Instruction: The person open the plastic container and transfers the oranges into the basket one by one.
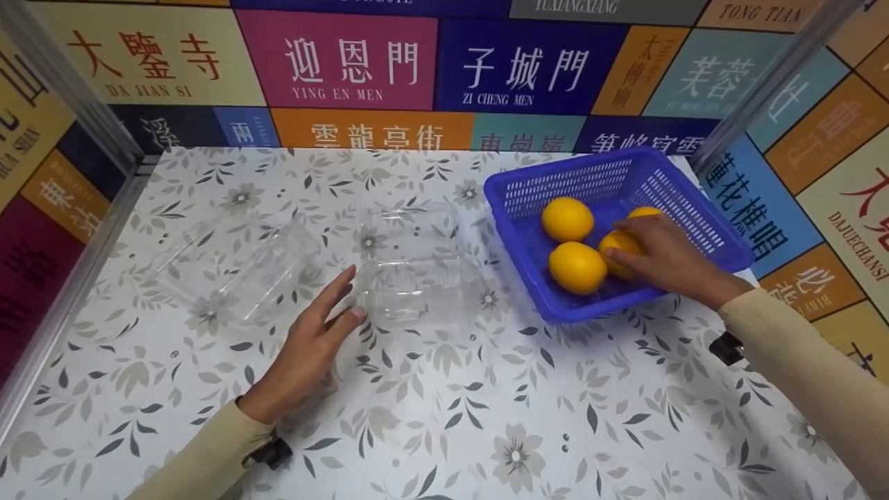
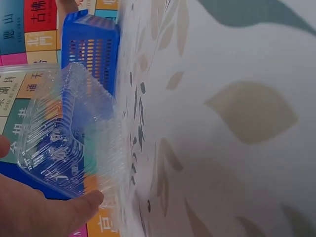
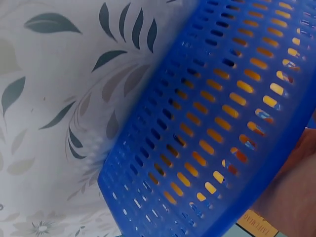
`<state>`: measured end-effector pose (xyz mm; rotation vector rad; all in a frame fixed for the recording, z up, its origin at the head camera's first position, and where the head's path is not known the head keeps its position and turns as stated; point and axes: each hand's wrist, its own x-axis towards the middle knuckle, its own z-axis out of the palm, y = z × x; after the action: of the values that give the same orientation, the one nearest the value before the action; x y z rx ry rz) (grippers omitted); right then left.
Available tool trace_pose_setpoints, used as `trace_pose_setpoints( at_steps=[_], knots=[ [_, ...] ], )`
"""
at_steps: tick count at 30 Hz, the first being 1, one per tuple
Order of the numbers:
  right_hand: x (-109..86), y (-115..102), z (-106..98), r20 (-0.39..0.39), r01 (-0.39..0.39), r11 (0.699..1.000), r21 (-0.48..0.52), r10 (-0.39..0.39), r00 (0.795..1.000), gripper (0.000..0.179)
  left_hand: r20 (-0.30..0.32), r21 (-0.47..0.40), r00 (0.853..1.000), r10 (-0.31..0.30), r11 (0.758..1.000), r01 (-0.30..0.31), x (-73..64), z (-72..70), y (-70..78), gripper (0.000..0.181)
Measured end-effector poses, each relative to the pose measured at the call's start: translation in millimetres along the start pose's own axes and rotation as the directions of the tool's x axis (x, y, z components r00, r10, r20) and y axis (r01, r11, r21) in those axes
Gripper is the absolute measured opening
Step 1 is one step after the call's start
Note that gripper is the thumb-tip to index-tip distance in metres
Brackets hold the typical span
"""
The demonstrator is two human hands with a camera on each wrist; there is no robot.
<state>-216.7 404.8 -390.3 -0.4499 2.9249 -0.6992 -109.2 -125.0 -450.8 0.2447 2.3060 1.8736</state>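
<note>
On the right, a blue-purple plastic basket (image 1: 517, 239) holds several round, yellow citrus fruits. My right hand (image 1: 660, 253) reaches over its near side, thumb and fingers round one yellow citrus fruit (image 1: 621, 251). Two more fruits, a front one (image 1: 578, 268) and a back one (image 1: 567, 219), lie left of it; another (image 1: 644, 212) is partly hidden behind the hand. In the right wrist view the basket wall (image 3: 197, 123) covers the fingers. A clear plastic clamshell box (image 1: 413, 267) stands open mid-table. My left hand (image 1: 312, 347) is at its left edge, fingers extended and thumb apart.
Another clear plastic container (image 1: 239, 271) lies left of the left hand. The table (image 1: 430, 417) has a white cloth with a grey leaf print. Colourful panels with lettering (image 1: 347, 62) enclose the back and sides, joined by metal corner posts.
</note>
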Motion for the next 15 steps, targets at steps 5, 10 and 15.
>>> trace_pose_setpoints(
  at_steps=[5,10,15],
  knots=[
    [-1.3,-9,3,-0.002,-0.017,0.999,0.030,0.017,1.000,0.063,0.008,-0.012,1.000,0.028,1.000,-0.028,1.8,-3.4,4.0,0.069],
    [-2.8,-20,6,-0.039,-0.040,0.999,0.011,0.040,0.998,0.068,0.015,0.024,0.997,0.072,0.997,-0.073,3.5,-6.4,9.2,0.070],
    [-3.8,-35,12,-0.072,-0.066,0.998,0.004,0.066,0.995,0.071,0.019,0.134,0.994,0.111,0.984,-0.113,5.5,-6.6,16.2,0.073]
  ],
)
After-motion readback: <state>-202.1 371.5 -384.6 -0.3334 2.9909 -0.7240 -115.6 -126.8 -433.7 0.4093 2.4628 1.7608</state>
